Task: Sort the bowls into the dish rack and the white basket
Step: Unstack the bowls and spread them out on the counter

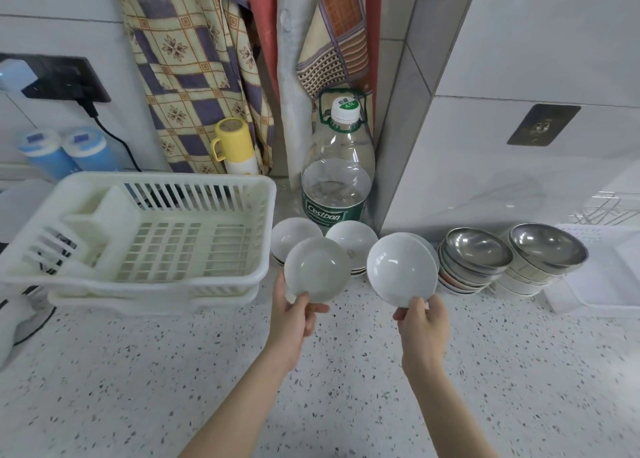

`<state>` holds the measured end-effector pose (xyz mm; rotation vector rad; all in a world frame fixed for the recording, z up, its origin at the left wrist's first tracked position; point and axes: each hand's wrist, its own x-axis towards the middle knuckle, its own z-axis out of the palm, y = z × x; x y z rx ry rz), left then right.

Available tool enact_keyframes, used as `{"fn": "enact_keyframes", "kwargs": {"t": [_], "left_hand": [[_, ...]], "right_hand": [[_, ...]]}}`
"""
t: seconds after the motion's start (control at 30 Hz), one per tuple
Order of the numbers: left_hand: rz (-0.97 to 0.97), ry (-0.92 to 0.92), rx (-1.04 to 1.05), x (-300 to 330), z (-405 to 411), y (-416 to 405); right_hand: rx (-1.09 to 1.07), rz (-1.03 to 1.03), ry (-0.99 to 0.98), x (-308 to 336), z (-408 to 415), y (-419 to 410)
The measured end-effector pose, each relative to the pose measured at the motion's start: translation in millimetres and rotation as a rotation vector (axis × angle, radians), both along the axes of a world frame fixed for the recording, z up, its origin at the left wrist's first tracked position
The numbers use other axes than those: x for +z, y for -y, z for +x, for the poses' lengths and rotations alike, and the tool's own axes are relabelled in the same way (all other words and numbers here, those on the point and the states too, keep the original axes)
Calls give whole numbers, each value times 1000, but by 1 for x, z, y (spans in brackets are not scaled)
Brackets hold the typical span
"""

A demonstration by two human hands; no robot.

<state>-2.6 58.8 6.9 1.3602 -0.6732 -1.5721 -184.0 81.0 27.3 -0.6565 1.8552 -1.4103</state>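
My hands each pinch a white bowl by its near rim — left hand point(294, 319) on one bowl point(317, 269), right hand point(424, 322) on another point(401, 269) — and, tilted beside the white basket point(145, 236), either could slip onto the surface point(173, 371).

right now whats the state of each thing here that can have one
left hand: pinches a white bowl, tilted, lifted
right hand: pinches another white bowl, tilted, lifted
white basket: holds no bowls
water bottle: capped, upright, partly filled
yellow flask: lid on, upright
steel bowls: stacked on the counter
plug: in the socket
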Motion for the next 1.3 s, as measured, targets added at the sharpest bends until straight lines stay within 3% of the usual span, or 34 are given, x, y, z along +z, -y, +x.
{"fn": "enact_keyframes", "kwargs": {"t": [0.43, 1.3], "left_hand": [[184, 200, 94, -35, 24, -36], [214, 142, 98, -46, 29, -25]], "right_hand": [[274, 273, -51, -55, 10, -30], [386, 351, -45, -76, 7, -1]]}}
